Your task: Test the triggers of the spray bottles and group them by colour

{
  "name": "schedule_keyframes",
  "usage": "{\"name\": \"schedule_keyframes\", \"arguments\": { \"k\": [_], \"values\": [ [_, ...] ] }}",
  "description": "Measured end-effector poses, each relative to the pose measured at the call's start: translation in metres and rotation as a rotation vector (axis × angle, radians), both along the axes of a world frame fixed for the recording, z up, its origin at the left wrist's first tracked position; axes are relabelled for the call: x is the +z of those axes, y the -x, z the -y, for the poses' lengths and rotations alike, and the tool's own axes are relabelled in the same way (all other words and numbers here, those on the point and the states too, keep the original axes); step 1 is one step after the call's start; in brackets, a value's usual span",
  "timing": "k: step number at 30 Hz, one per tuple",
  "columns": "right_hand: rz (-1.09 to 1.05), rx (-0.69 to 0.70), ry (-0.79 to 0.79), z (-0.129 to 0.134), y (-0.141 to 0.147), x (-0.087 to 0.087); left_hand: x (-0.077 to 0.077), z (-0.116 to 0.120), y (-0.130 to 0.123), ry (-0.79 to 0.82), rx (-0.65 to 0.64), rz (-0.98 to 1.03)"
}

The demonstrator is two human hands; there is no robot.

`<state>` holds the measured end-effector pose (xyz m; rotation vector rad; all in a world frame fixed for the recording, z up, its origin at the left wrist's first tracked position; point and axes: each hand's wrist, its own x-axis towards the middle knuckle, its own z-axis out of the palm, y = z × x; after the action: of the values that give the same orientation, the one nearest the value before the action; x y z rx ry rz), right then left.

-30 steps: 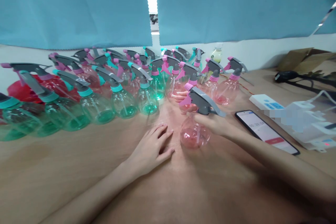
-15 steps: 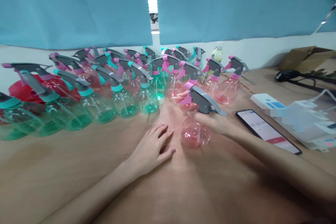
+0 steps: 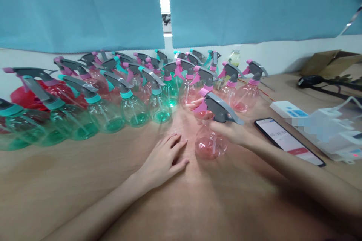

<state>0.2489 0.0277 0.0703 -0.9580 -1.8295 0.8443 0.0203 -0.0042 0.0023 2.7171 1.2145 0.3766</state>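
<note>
A clear pink spray bottle (image 3: 210, 145) with a grey and pink trigger head stands on the wooden table (image 3: 135, 214). My right hand (image 3: 223, 128) is wrapped round its neck, below the trigger, with some fingertips showing on the left side. To the left of that bottle my left hand (image 3: 165, 158) lies flat on the table, fingers apart and holding nothing. Green spray bottles with teal collars, such as this one (image 3: 160, 109), form a slanting row at the left. More pink and green bottles stand close together behind them.
A phone (image 3: 288, 141) with a lit screen lies right of my right hand. Beyond it are a white power strip (image 3: 288, 111) with plugs, black cables (image 3: 313, 81) and an open cardboard box (image 3: 329, 64). A small bottle (image 3: 234, 58) stands by the wall, under a blue curtain (image 3: 85, 7).
</note>
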Motion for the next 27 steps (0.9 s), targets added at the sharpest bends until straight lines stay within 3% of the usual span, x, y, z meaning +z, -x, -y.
{"name": "schedule_keyframes", "arguments": {
  "k": [5,13,27],
  "values": [
    [0.033,-0.05,0.035,0.002,0.0016,0.0054,0.0001,0.0004,0.0001,-0.001,0.002,-0.024],
    [0.076,-0.019,0.05,0.0028,-0.0011,0.0045,-0.0008,-0.0001,-0.0004,-0.002,-0.005,-0.003],
    [-0.049,0.041,0.034,-0.0012,0.0004,0.0031,0.0002,0.0,-0.0009,0.008,0.003,-0.018]
  ]
}}
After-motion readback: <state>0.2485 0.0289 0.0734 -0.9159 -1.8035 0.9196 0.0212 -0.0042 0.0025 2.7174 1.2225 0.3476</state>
